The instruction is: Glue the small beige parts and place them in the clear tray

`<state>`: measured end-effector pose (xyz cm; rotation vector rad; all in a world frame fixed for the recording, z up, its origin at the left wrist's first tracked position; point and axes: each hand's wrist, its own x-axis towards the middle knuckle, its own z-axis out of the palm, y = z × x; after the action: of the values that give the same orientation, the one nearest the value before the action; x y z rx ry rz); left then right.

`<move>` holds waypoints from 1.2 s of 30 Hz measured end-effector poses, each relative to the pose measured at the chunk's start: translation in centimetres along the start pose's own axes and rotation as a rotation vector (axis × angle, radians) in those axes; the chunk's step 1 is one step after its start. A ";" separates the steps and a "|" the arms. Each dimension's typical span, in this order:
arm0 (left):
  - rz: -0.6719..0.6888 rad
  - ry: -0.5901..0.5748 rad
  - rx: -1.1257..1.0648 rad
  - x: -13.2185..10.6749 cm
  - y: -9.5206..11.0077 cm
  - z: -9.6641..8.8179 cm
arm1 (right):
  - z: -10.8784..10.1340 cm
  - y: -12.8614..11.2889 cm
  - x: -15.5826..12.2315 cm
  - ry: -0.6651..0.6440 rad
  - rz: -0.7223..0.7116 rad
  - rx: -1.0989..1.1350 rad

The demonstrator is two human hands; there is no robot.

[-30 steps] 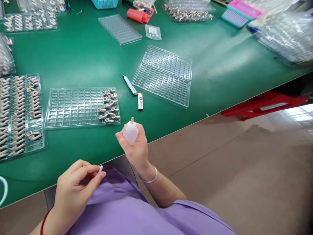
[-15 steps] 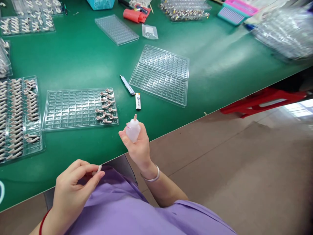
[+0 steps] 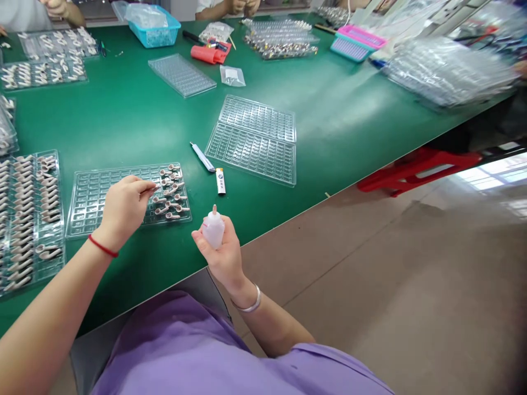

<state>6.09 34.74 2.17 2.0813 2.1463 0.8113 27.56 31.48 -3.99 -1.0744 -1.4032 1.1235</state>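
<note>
Pinching a small piece (image 3: 155, 188) toward the right edge of the tray (image 3: 91, 192), the left hand (image 3: 127, 207) could, by crowding, knock seated spoon-shaped pieces (image 3: 169, 192) askew, while the right hand (image 3: 224, 253) grips a bottle (image 3: 213, 231).

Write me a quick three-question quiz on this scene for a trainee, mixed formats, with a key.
1. Which hand holds the bottle? A) left B) right C) neither
2. True or false: the lighter lies directly on the table.
3. Fill in: the left hand is at a tray whose pieces sit at its ___ end, as the camera sees it.

Key: 1. B, the right hand. 2. True. 3. right.
</note>
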 end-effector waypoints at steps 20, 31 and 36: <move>-0.168 0.040 0.150 -4.0 -3.2 -8.1 | -0.5 0.5 -0.7 0.014 0.016 0.005; -0.455 -0.328 0.502 -12.9 -8.0 -11.8 | 0.0 0.1 -1.2 -0.015 0.084 -0.068; -0.448 -0.342 0.483 -12.7 -7.6 -11.8 | -0.1 0.2 -1.0 -0.018 0.084 -0.071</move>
<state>-4.19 19.16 5.31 1.6078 2.6144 -0.1127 27.76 30.55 -4.37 -1.1858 -1.4328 1.1537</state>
